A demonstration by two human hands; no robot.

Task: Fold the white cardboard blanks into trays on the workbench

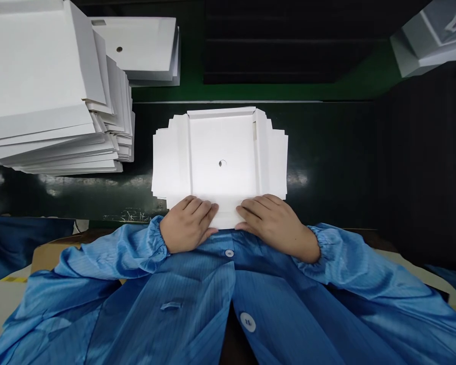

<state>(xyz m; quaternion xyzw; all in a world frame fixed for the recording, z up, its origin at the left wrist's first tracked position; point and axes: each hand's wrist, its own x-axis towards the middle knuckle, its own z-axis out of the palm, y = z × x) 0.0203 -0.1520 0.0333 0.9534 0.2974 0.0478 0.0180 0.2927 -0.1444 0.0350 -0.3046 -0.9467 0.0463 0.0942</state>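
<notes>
A white cardboard box blank (223,139) lies in front of me with its side flaps spread outward and a small round hole in its middle panel. My left hand (190,223) holds the left part of its near edge, fingers bent over the top and thumb along the edge. On the right part of that same edge my right hand (271,223) has its fingers on the card and its thumb at the rim. The hands are a short gap apart. Any fingertips under the card are hidden.
At the left rises a tall, uneven stack of white cardboard pieces (34,66). Behind it sits a smaller white pile (144,43). More white pieces (433,40) stand at the far right corner, near a dark surface. The dark worktop (327,152) has a green strip behind it.
</notes>
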